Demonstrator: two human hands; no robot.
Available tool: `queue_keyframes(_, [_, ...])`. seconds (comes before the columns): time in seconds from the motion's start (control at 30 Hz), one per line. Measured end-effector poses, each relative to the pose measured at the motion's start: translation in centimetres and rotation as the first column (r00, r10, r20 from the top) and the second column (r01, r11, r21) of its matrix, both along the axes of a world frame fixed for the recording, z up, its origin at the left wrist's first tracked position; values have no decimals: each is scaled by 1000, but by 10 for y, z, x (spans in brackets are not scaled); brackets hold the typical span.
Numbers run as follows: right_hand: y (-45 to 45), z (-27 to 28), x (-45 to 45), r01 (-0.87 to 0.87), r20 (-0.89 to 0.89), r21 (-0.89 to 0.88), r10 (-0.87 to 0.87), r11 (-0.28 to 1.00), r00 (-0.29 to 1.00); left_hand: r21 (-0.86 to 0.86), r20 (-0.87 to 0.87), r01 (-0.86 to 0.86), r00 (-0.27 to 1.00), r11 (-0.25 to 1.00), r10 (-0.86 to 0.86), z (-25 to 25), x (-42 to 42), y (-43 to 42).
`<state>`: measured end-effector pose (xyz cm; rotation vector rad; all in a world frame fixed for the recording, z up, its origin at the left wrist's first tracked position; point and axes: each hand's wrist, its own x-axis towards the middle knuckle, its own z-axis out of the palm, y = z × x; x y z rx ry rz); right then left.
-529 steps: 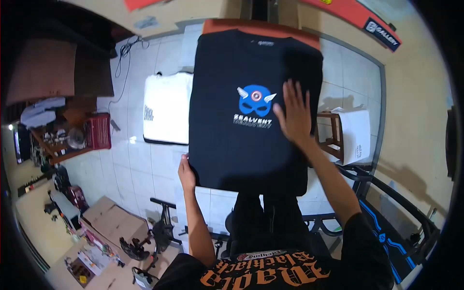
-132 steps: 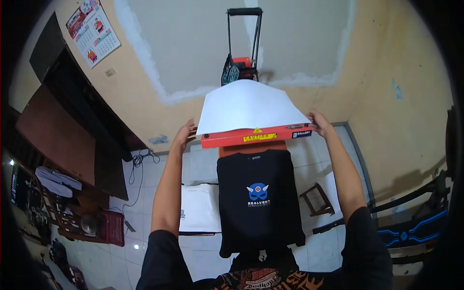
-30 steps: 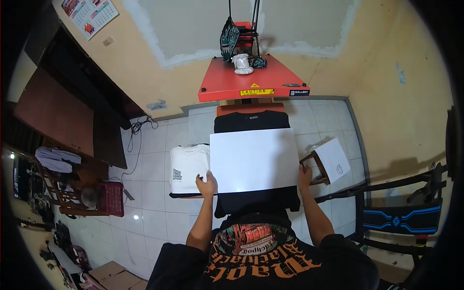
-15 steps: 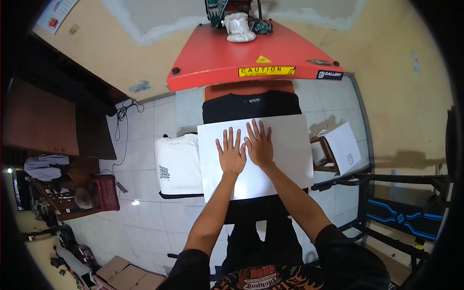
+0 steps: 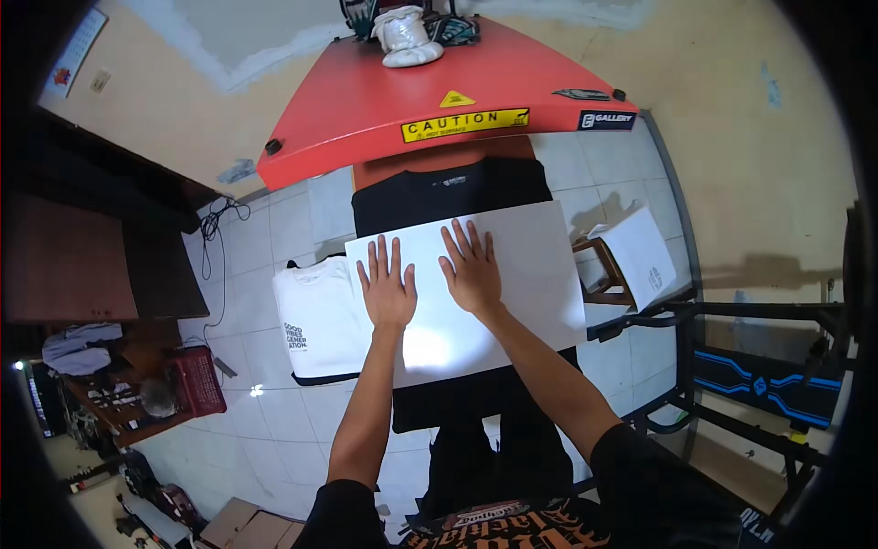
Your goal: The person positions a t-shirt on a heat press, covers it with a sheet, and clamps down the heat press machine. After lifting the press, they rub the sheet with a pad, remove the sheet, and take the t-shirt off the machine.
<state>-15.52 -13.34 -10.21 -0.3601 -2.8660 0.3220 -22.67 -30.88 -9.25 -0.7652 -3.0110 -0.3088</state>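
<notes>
A white sheet (image 5: 521, 274) lies across the black T-shirt (image 5: 457, 188), covering its middle; the collar and lower hem show beyond it. My left hand (image 5: 388, 285) rests flat near the sheet's left edge, fingers spread. Flat on the sheet's upper middle is my right hand (image 5: 473, 267), also with its fingers apart. Beyond the collar stands the red heat press top (image 5: 439, 78), bearing a yellow caution label. Part of an orange-brown surface (image 5: 384, 171) shows under the shirt's far end.
White folded shirts (image 5: 320, 316) lie to the left of the sheet. On the right, a white printed item (image 5: 645, 252) covers a wooden stool (image 5: 604, 274). Black metal equipment (image 5: 677, 366) stands at the lower right. A cable (image 5: 219, 265) runs along the tiled floor at left.
My hands have moved from beside the sheet onto it, then farther apart, the left one shifting left. The white sheet has gone from the press top to the shirt. The print is now covered.
</notes>
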Motion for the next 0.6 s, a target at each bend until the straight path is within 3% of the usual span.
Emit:
queue_keyframes(0.1, [6,-5,0,-34,-10,-19,34,999,999,50,-21,8,1000,999,-7,1,0,-1])
queue_keyframes(0.13, [13,-7,1,-64,-33,-104,60,992,998,59,-22,9,1000,998,-8,1,0,-2])
queue_keyframes(0.23, [62,-4,23,36,70,69,-41,997,997,59,-28,8,1000,998,-6,0,0,-2])
queue_keyframes(0.3, [107,-17,42,145,29,130,-150,981,988,31,-56,-3,998,999,5,-2,0,-2])
queue_keyframes(0.37, [138,-2,60,226,45,66,-229,972,972,40,-8,-12,1000,999,13,0,-1,-1])
queue_keyframes(0.5, [142,1,64,190,23,-80,-189,978,982,55,15,-20,1000,998,19,1,-1,-2])
queue_keyframes(0.6, [143,1,65,200,52,-81,-196,976,979,63,24,-19,1000,998,18,2,-1,-2])
